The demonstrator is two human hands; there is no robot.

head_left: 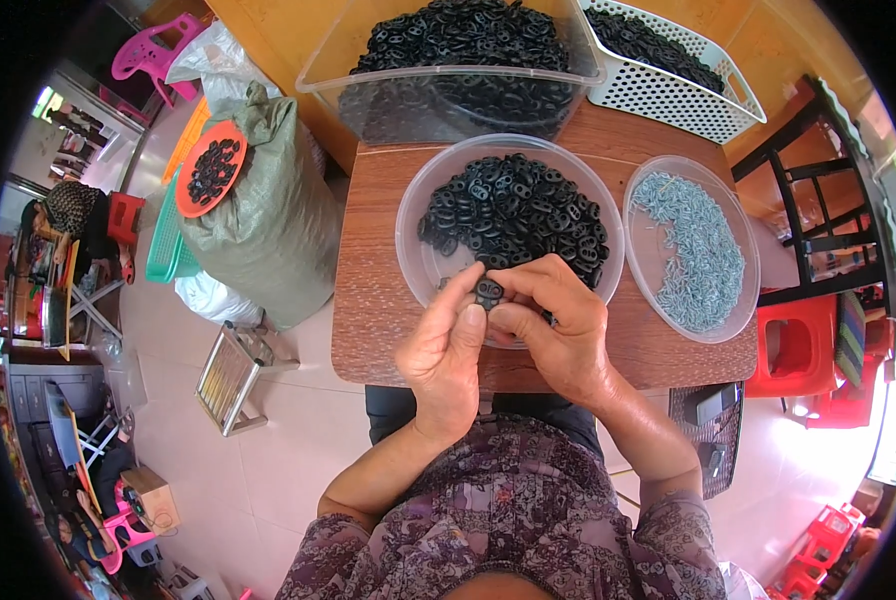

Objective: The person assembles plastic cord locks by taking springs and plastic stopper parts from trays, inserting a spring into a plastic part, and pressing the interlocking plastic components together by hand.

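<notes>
In the head view, a small black piece (488, 291) is held up between the fingertips of both hands, over the near rim of a clear round bowl (423, 263) on the table (368, 300). By the left hand (440, 355) it is pinched from the left, thumb and forefinger drawn nearly together; by the right hand (560, 325) it is gripped from the other side, thumb and forefinger likewise closed to about its width, the other fingers curled under. Two round holes seem to be shown on its upper face, though the fingers hide much of it and whether anything sits inside cannot be told. More such pieces are heaped (518, 210) in the bowl, and slim pale pins (708, 260) are spread in a clear tray (652, 247) to the right. The piece would be judged light, stiff and hard to break, probably plastic, and a little slick on its rounded sides. It is best taken by opposite edges, with the holes left uncovered, since a pinch on a curved corner could let it spin or slip.
</notes>
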